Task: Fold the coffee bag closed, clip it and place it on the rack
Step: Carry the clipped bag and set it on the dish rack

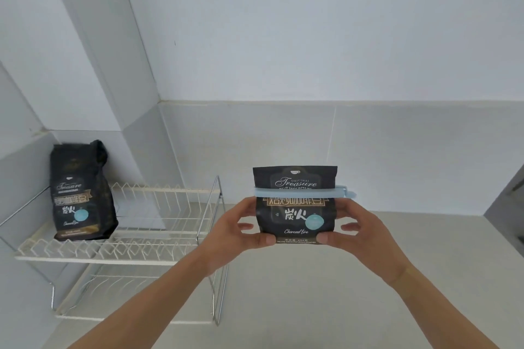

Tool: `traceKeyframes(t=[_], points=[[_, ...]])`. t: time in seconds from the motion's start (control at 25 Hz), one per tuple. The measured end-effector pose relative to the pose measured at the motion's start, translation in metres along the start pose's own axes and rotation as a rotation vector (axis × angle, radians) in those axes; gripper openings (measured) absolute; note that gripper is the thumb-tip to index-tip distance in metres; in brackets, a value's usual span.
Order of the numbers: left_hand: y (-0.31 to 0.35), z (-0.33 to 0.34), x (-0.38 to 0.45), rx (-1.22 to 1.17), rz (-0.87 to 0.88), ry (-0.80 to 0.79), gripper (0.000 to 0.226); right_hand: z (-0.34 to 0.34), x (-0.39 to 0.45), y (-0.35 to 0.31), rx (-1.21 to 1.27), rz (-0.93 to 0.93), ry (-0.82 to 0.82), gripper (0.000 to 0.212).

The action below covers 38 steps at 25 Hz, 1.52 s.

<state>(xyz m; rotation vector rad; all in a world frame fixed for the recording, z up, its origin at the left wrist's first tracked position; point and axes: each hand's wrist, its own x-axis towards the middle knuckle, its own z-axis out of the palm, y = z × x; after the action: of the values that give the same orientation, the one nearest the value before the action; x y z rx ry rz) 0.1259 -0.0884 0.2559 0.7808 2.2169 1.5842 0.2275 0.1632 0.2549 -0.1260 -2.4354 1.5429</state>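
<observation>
A black coffee bag [295,215] with its top folded down is held upright in the air above the counter. A long light-blue clip [304,192] runs across the bag just under the fold. My left hand [241,231] grips the bag's lower left side and my right hand [351,231] grips its lower right side, thumbs on the front. A white two-tier wire rack [158,238] stands to the left, apart from the held bag.
A second black coffee bag [80,193] stands on the rack's upper tier at its left end, in the corner. White walls rise behind and to the left. Beige countertop [312,306] spreads below my hands.
</observation>
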Motion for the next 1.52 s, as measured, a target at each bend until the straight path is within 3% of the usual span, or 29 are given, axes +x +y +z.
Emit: traceKeyframes(t=[0.64,0.96,1.28,1.52], points=[[-0.037,-0.198,-0.035,0.058,0.010,0.108,0.059,0.179,0.071,-0.093,0.013,-0.044,-0.008,0.060],[-0.085,-0.286,-0.044,0.255,-0.043,0.099,0.073,0.272,0.103,-0.118,0.002,-0.019,-0.093,0.081],[-0.132,-0.303,-0.041,0.370,-0.190,0.038,0.074,0.322,0.108,-0.089,-0.030,0.184,-0.125,0.067],[-0.151,-0.298,-0.035,0.428,-0.284,-0.073,0.071,0.332,0.118,-0.081,-0.242,0.225,-0.252,0.065]])
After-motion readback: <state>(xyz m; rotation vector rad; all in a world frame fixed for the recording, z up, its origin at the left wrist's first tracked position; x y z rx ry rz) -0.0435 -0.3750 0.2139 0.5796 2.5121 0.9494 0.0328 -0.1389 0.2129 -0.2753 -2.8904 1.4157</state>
